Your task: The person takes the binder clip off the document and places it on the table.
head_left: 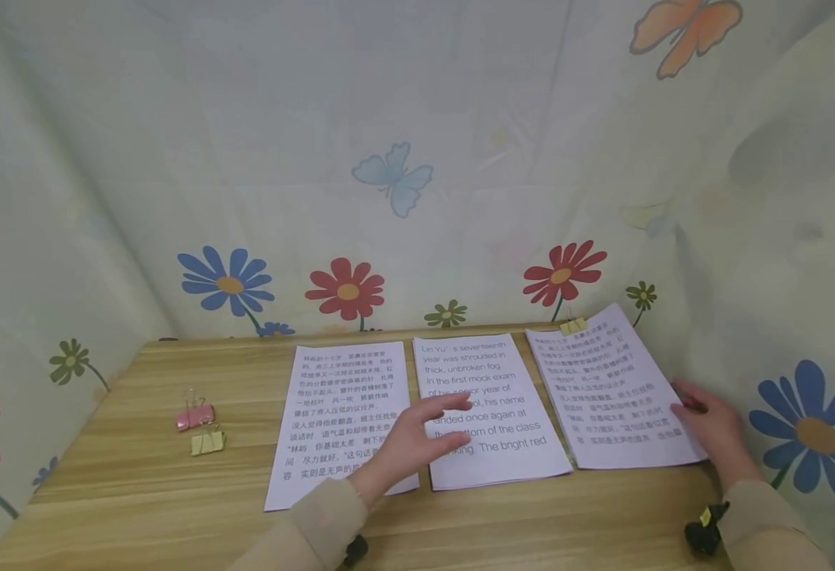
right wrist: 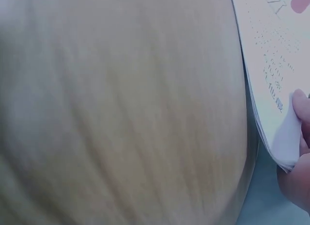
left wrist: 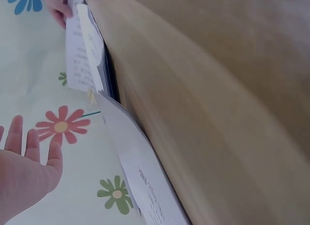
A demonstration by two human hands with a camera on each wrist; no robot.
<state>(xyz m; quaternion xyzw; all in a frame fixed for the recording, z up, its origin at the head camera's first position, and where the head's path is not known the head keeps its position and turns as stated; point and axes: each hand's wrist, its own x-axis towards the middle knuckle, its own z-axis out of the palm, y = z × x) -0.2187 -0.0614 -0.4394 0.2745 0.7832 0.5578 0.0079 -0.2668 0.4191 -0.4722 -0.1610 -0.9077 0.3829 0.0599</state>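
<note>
At the scene's right, the right hand (head_left: 718,430) is pinching the right paper stack (head_left: 613,392) by its right edge.
Sheets are hiding some of its fingers; its wrist view is cutting it off. The left hand (head_left: 408,442) is hovering over the middle stack (head_left: 492,412), fingers spread from thumb, blocking print and part of the left stack (head_left: 338,408).

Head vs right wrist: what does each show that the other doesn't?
Head only: left hand, left papers, middle papers, pink clip.

Right wrist only: a close-up of the curled page edge.

Both: right hand pinching the edge of the right papers, plus the table.
</note>
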